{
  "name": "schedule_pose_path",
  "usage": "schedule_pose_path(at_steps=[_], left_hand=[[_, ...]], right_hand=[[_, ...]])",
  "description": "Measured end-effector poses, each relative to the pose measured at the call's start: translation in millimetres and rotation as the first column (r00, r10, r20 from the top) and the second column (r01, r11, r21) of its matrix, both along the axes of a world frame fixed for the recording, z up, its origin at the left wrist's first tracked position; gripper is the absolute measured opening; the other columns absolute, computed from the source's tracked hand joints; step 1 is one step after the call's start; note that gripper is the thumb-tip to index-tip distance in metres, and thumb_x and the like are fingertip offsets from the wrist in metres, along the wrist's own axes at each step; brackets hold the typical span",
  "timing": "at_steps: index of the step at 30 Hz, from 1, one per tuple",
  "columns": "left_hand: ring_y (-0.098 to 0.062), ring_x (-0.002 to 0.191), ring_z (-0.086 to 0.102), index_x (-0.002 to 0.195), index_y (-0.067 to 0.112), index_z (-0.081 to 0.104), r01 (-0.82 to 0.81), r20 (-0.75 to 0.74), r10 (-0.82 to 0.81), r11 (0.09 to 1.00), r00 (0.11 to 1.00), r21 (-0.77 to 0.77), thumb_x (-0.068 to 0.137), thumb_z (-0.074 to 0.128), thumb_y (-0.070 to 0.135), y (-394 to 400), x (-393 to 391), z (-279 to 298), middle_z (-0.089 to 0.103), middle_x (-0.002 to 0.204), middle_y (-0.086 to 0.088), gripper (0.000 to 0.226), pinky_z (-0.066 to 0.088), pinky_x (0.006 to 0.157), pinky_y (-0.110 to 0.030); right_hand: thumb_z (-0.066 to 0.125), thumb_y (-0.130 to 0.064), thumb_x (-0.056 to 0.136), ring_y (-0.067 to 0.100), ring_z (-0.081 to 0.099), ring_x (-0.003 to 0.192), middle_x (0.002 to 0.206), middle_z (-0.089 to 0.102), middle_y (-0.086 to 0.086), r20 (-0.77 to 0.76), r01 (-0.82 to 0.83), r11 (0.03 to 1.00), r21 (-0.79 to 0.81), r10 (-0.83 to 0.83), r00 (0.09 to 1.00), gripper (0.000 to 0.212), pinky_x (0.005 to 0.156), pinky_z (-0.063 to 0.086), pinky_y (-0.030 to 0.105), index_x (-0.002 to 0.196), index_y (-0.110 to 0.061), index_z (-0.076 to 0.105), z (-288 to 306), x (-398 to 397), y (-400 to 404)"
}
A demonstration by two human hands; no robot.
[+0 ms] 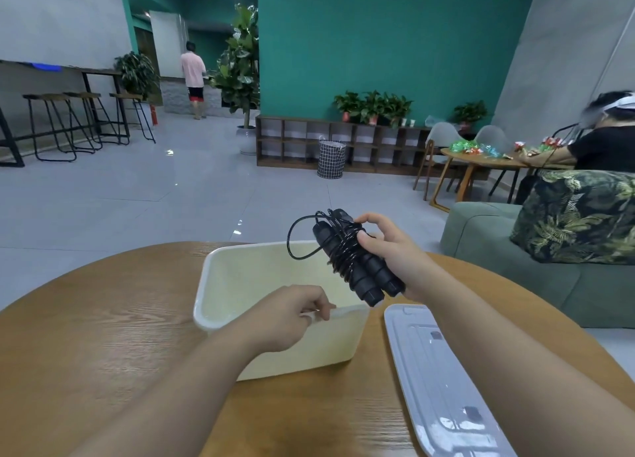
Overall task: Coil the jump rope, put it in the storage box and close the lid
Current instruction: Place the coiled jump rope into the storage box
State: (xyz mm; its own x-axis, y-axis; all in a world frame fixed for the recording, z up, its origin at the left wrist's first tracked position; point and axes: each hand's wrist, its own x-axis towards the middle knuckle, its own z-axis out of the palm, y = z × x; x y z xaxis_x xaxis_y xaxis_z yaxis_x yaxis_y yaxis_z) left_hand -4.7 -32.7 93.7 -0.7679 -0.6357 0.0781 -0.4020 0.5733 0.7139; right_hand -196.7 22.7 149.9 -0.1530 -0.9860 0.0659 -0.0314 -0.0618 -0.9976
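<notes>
Coiling looks finished — the jump rope (355, 260), black cord wound round its two foam handles with one loose loop, hangs in the right hand's (388, 250) grasp above the open storage box (213, 284). The left hand (288, 315) pinches the box's near rim. Placing and closing remain — the lid (436, 374) lies on the tabletop (103, 336) beside it.

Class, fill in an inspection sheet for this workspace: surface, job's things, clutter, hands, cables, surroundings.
Surface: round wooden table.
Job's things: jump rope, coiled around its handles, held above the open, empty storage box; lid lies flat to the box's right.
Clutter: nothing seen.
Hands: right hand grips the rope bundle; left hand holds the box's near rim.
Cables: nothing seen; one rope loop hangs loose.
Surroundings: green sofa, seated person, another walking away, stools, plants.
</notes>
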Motion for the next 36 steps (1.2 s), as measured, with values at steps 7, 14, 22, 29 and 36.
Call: schedule_pose_path(at_steps=[7, 14, 22, 29, 36], left_hand=[[0.006, 0.116, 0.053, 0.082, 0.019, 0.055, 0.148, 0.066, -0.155, 0.984, 0.986, 0.103, 0.085, 0.042, -0.005, -8.5, 3.2, 5.2, 0.063, 0.124, 0.002, 0.028, 0.042, 0.086, -0.003], [0.003, 0.069, 0.06, 0.082, 0.012, 0.063, -0.168, -0.147, 0.166, 0.986, 0.975, 0.0, 0.078, 0.071, 0.024, -42.2, 13.5, 25.3, 0.068, 0.082, 0.004, 0.015, 0.043, 0.062, -0.007], [-0.022, 0.083, 0.055, 0.113, 0.021, 0.028, -0.353, 0.007, 0.353, 0.935, 0.935, -0.01, 0.081, 0.059, 0.046, -75.5, 11.6, 3.4, 0.056, 0.092, -0.003, 0.052, 0.042, 0.07, -0.034], [-0.014, 0.058, 0.046, 0.094, 0.015, 0.055, -0.239, 0.237, 0.29, 0.945, 0.927, -0.222, 0.093, 0.042, 0.024, -85.0, 20.3, -2.9, 0.063, 0.078, -0.004, 0.016, 0.035, 0.051, -0.027], [-0.022, 0.089, 0.06, 0.086, 0.017, 0.067, 0.019, 0.603, 0.197, 0.943, 0.773, -0.332, 0.084, 0.056, 0.039, -92.2, 26.2, -22.6, 0.066, 0.094, -0.001, 0.024, 0.047, 0.076, -0.034]], right_hand=[[0.049, -0.018, 0.097, 0.035, 0.063, 0.084, 0.107, 0.057, 0.017, -0.194, -0.089, 0.991, 0.104, 0.108, 0.975, 0.013, 0.083, 0.054, 0.053, 0.104, -0.027, 0.053, 3.9, -9.7, -26.1], [0.052, -0.013, 0.095, 0.035, 0.066, 0.088, 0.114, 0.057, 0.013, -0.242, -0.174, 0.971, 0.161, 0.21, 0.947, 0.017, 0.086, 0.055, 0.05, 0.103, -0.028, 0.056, -10.6, -8.6, -54.1], [0.053, -0.01, 0.094, 0.035, 0.066, 0.094, 0.117, 0.061, 0.014, -0.133, -0.204, 0.964, 0.169, 0.227, 0.965, 0.027, 0.09, 0.053, 0.051, 0.114, -0.028, 0.056, -33.3, -2.1, -77.5], [0.064, -0.024, 0.086, 0.036, 0.068, 0.103, 0.116, 0.067, 0.016, -0.271, -0.074, 0.933, 0.351, 0.177, 0.946, 0.038, 0.094, 0.052, 0.051, 0.123, -0.03, 0.055, -61.7, 3.1, -103.3], [0.062, -0.031, 0.088, 0.031, 0.06, 0.117, 0.126, 0.063, 0.015, -0.461, -0.094, 0.806, 0.585, 0.425, 0.779, 0.024, 0.103, 0.045, 0.047, 0.109, -0.019, 0.06, -86.1, 12.5, -119.7]])
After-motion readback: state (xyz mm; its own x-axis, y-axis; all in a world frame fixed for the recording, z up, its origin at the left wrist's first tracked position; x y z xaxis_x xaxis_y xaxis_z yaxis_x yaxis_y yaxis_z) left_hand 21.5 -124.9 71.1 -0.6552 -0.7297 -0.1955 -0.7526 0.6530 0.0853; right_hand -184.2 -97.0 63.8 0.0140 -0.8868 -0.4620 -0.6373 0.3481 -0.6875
